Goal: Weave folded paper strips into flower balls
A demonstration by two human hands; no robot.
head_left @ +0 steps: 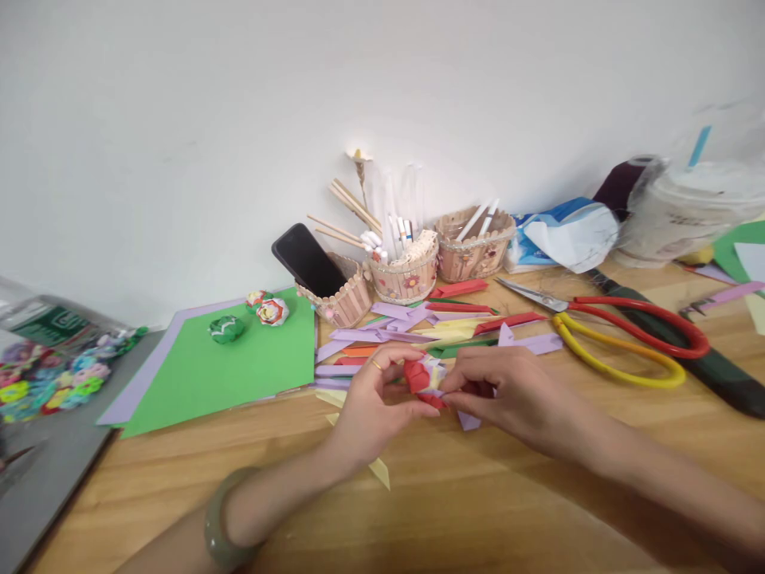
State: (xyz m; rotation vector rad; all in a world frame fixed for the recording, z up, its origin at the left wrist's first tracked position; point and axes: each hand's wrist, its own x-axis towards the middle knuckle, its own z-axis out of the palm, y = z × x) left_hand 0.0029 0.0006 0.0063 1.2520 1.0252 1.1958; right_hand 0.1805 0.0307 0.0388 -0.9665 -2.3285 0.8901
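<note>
Between both hands, above the wooden table, is a small folded paper ball [417,375] in red, lilac and pale yellow. My left hand [375,399], with a ring and a bangle on the wrist, grips its left side between thumb and fingers. From the right, my right hand [505,389] pinches the ball's lilac part, its fingertips partly hidden. A lilac strip [469,420] hangs below the right fingers. A pale yellow strip [378,472] lies under the left wrist. Just behind the hands lies a pile of folded paper strips [406,319] in several colours.
Scissors [621,323] with red and yellow handles lie at the right, over a black-handled tool [723,383]. Behind stand small wooden baskets [403,279], one holding a phone [307,259]. Finished-looking paper balls [225,328] sit on green paper [221,375]. A plastic cup [687,207] stands back right.
</note>
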